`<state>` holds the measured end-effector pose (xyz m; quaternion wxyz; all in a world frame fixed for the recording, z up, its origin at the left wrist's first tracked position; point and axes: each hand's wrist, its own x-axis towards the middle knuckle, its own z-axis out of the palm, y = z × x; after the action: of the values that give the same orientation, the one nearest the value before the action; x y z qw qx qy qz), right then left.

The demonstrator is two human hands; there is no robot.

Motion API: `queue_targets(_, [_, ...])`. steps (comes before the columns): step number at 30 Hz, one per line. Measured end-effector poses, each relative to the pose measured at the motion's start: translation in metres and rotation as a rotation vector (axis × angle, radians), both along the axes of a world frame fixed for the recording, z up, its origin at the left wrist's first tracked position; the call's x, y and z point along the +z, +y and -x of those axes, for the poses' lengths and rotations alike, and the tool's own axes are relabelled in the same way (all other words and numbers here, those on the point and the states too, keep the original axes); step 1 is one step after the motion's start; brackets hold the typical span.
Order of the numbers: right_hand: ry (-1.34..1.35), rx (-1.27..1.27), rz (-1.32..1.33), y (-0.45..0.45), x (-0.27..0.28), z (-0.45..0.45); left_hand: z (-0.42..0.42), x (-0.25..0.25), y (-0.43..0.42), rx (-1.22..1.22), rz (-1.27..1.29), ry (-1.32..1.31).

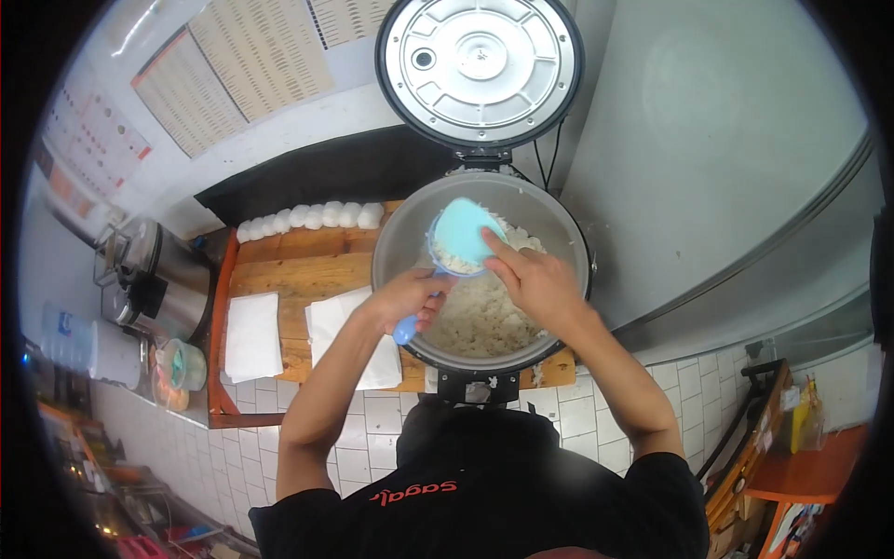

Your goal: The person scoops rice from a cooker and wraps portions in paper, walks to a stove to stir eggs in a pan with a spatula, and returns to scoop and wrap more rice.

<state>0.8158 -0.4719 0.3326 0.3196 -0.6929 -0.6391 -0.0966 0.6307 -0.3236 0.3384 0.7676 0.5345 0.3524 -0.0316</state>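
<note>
My left hand (412, 300) is closed round the handle of a blue scoop (406, 330), which is filled with white rice (458, 263). In my right hand (540, 278) is a light turquoise rice paddle (462, 229), its flat blade lying over the rice in the scoop; the index finger is stretched along it and its handle is hidden. Both tools are above the open rice cooker (575, 265), whose pot holds loose cooked rice (480, 321). The cooker's metal lid (480, 93) stands raised behind the pot.
A wooden table (307, 265) at left bears a row of white wrapped rolls (312, 216) and two stacks of white sheets (252, 337) (354, 340). Further left stand a steel pot (172, 289) and plastic tubs (182, 365). A large grey cabinet (708, 168) closes off the right side.
</note>
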Motion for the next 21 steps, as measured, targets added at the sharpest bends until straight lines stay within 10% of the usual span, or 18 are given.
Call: queue_targets(21, [0.234, -0.442, 0.023, 0.011, -0.005, 0.086, 0.089, 0.001, 0.089, -0.019, 0.035, -0.325])
